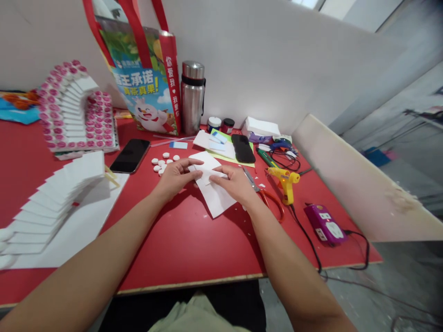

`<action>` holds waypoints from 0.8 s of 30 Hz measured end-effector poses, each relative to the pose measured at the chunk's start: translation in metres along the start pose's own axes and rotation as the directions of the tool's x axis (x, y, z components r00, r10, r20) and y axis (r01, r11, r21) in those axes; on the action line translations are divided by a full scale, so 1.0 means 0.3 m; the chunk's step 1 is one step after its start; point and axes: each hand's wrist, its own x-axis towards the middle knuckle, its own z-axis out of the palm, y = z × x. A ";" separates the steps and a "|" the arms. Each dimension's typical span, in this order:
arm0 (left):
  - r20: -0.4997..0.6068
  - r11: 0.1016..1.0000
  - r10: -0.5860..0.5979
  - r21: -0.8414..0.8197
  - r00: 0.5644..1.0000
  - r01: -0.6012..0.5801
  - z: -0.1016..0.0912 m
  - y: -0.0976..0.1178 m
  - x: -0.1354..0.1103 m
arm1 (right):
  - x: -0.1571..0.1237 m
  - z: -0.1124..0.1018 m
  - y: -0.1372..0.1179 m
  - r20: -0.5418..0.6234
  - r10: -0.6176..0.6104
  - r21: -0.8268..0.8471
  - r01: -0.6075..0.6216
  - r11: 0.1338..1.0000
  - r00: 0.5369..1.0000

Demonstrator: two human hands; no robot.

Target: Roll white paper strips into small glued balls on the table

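My left hand [177, 175] and my right hand [236, 183] meet over the middle of the red table. Between them is a piece of white paper [219, 201], pinched by the thumbs and fingers of both hands. A smaller white strip lies across its upper part, under my thumbs; whether it is a separate piece I cannot tell. Several round white pieces [161, 163] lie just left of my left hand. Beside my right wrist rest orange-handled scissors [273, 203], partly hidden by the hand. Further right stands a yellow hot glue gun [286, 180].
At left are a fanned white card structure [51, 198] and a pink-dotted white arch [57, 110]. A phone [130, 156], a shopping bag [145, 83], a steel flask [192, 97] and a second phone [242, 148] stand or lie behind. A purple power strip [325, 223] trails cords at right.
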 end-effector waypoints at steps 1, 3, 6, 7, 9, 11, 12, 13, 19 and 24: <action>0.011 1.000 -0.003 0.005 1.000 0.003 -0.001 -0.002 0.001 | -0.001 -0.002 0.001 0.010 -0.008 0.002 0.008 1.000 1.000; 0.029 1.000 -0.003 0.018 1.000 0.003 -0.003 -0.004 0.002 | -0.002 -0.006 0.003 0.023 -0.030 -0.002 0.030 1.000 0.999; 0.047 1.000 -0.014 0.028 0.999 0.013 -0.002 0.001 -0.001 | -0.002 -0.010 0.007 0.037 -0.056 0.007 0.056 0.998 0.998; 0.051 0.999 -0.024 0.026 0.998 0.023 -0.001 0.004 -0.002 | -0.002 -0.010 0.008 0.038 -0.056 0.016 0.055 0.998 0.998; 0.061 0.999 -0.048 0.027 0.997 0.046 0.002 0.012 -0.005 | -0.004 -0.008 0.006 0.030 -0.037 0.056 0.035 0.998 0.999; 0.063 0.998 -0.058 0.036 0.996 0.056 0.005 0.017 -0.008 | -0.007 -0.007 -0.002 0.028 0.000 0.134 -0.004 0.991 1.000; 0.063 0.998 -0.057 0.038 0.996 0.055 0.005 0.019 -0.009 | -0.009 -0.006 -0.008 0.037 0.023 0.169 -0.029 0.985 0.999; 0.063 0.998 -0.054 0.036 0.997 0.052 0.006 0.019 -0.009 | -0.011 -0.006 -0.014 0.050 0.046 0.190 -0.055 0.980 0.998; 0.050 0.999 -0.049 0.003 0.998 0.049 0.010 0.020 -0.008 | -0.015 -0.007 -0.033 0.116 0.133 0.195 -0.154 0.969 0.984; 0.055 0.995 -0.047 -0.081 0.997 0.051 0.007 0.019 -0.003 | -0.007 -0.015 -0.013 0.100 0.071 0.314 -0.099 0.944 0.992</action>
